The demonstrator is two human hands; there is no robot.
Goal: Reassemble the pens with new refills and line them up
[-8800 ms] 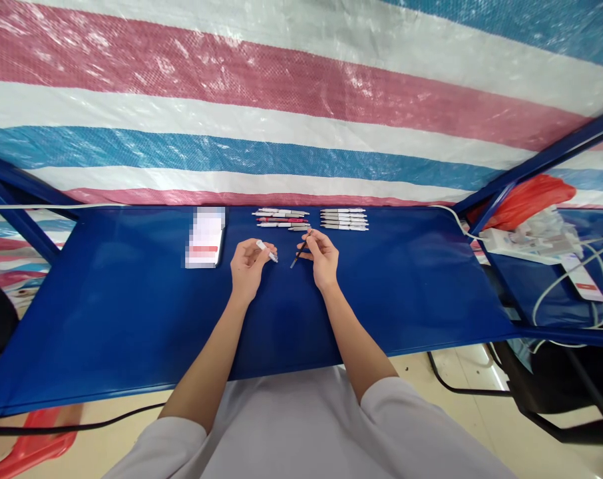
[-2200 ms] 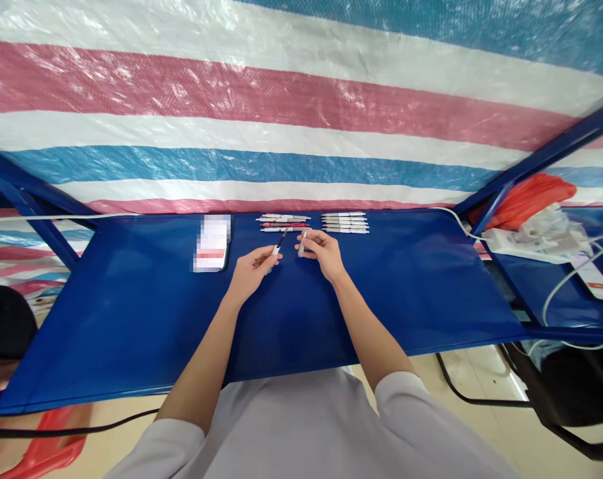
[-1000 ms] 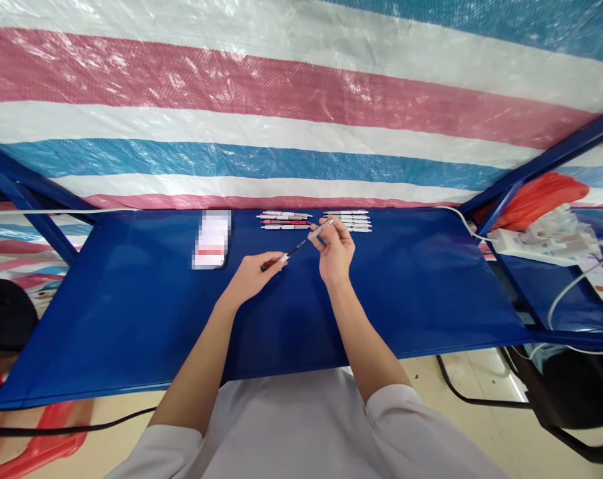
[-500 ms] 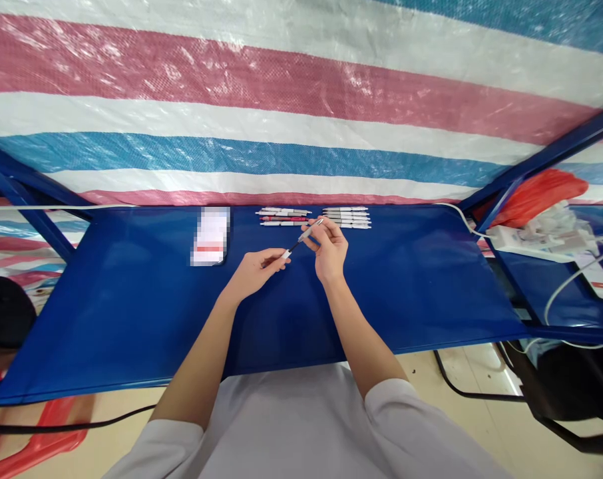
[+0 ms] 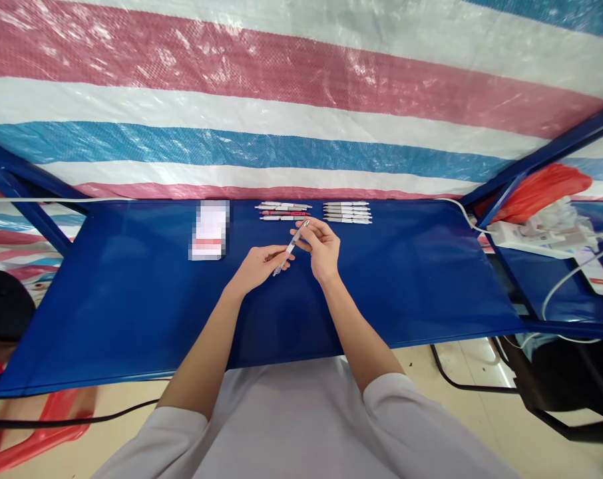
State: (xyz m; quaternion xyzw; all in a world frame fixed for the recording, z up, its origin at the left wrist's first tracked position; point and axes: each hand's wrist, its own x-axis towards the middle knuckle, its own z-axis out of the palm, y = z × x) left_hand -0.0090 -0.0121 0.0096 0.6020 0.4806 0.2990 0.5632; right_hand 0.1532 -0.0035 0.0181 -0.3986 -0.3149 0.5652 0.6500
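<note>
Both my hands hold one white pen (image 5: 290,247) above the blue table (image 5: 132,299). My left hand (image 5: 258,265) pinches its lower tip end. My right hand (image 5: 321,247) grips its upper barrel, fingers closed round it. The pen slants up to the right between them. Just beyond my hands lie two small rows of pens: a left group (image 5: 283,211) with white and red ones, and a right group (image 5: 347,212) of white ones laid parallel.
A small white card with a red stripe (image 5: 209,229) lies left of the pens. A striped tarpaulin (image 5: 281,100) hangs behind the table. On the right stand a white power strip (image 5: 518,234) with cables and a red bag (image 5: 544,189).
The two pen parts, drawn apart a second ago, have come together into one shorter pen. My hands have moved closer to each other.
</note>
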